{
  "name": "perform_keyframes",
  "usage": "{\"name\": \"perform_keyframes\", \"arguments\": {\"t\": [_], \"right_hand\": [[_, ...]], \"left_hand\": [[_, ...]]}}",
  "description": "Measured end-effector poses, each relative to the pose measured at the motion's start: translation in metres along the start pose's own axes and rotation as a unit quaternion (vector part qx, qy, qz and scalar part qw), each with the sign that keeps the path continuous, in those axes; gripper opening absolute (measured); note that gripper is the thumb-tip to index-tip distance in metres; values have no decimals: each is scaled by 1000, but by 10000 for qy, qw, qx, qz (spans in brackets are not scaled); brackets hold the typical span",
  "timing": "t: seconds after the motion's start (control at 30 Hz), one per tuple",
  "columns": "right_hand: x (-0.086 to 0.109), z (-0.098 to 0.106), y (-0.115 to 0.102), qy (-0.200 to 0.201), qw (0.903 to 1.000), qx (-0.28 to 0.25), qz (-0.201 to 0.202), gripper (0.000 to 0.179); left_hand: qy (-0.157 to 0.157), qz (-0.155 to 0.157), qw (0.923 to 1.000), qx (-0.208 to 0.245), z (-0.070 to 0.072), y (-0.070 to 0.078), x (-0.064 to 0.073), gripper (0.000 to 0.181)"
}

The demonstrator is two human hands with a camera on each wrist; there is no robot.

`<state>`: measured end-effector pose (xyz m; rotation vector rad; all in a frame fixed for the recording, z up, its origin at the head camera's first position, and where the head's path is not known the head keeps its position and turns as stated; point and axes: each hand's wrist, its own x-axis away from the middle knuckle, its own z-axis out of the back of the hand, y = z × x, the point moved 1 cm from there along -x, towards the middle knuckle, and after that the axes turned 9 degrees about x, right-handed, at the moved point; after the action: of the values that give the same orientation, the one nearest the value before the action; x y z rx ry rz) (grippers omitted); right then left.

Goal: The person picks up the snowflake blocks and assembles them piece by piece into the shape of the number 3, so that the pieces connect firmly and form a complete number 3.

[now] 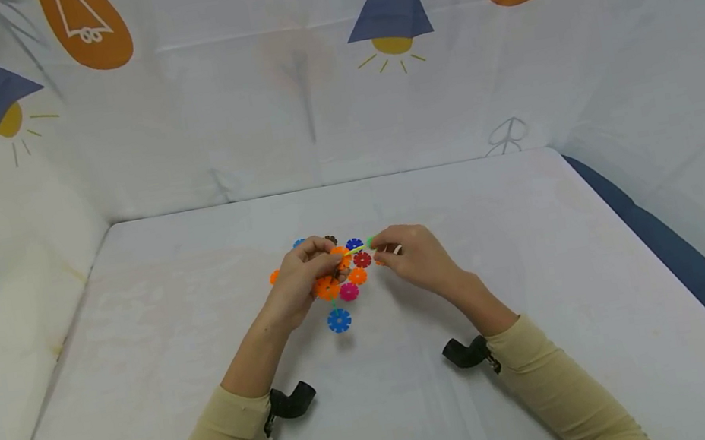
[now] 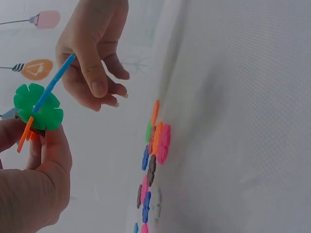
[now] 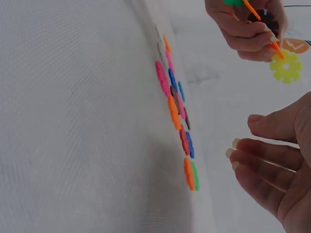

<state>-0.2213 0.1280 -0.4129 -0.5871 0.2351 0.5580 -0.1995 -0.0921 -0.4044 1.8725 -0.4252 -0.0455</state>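
My left hand (image 1: pixel 297 286) pinches a cluster of joined plastic snowflake discs above the table. Facing the left wrist camera, a green disc (image 2: pixel 46 116) is slotted with a blue disc (image 2: pixel 54 82) and an orange disc (image 2: pixel 25 135), both edge-on. A yellow disc (image 3: pixel 285 66) and a dark disc (image 3: pixel 265 20) belong to the same cluster in the right wrist view. To the right of it hovers my right hand (image 1: pixel 419 259), fingers loosely bent and thumb apart, with nothing between them in the right wrist view. My left hand hides part of the cluster.
Loose snowflake discs lie on the white table (image 1: pixel 525 392) under and behind the hands, among them a pink disc (image 1: pixel 349 292), a red disc (image 1: pixel 362 259) and a dark blue disc (image 1: pixel 354 244). A patterned white curtain (image 1: pixel 309 119) stands behind the table.
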Motion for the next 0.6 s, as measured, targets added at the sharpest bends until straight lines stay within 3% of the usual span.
{"name": "perform_keyframes", "arguments": {"t": [0.33, 0.6], "right_hand": [[1, -4, 10, -458, 9967, 473, -468, 21], [0, -14, 19, -974, 9862, 734, -1122, 28]], "left_hand": [[3, -68, 10000, 16, -3, 1, 1, 13], [72, -15, 9998, 164, -4, 0, 1, 14]]}}
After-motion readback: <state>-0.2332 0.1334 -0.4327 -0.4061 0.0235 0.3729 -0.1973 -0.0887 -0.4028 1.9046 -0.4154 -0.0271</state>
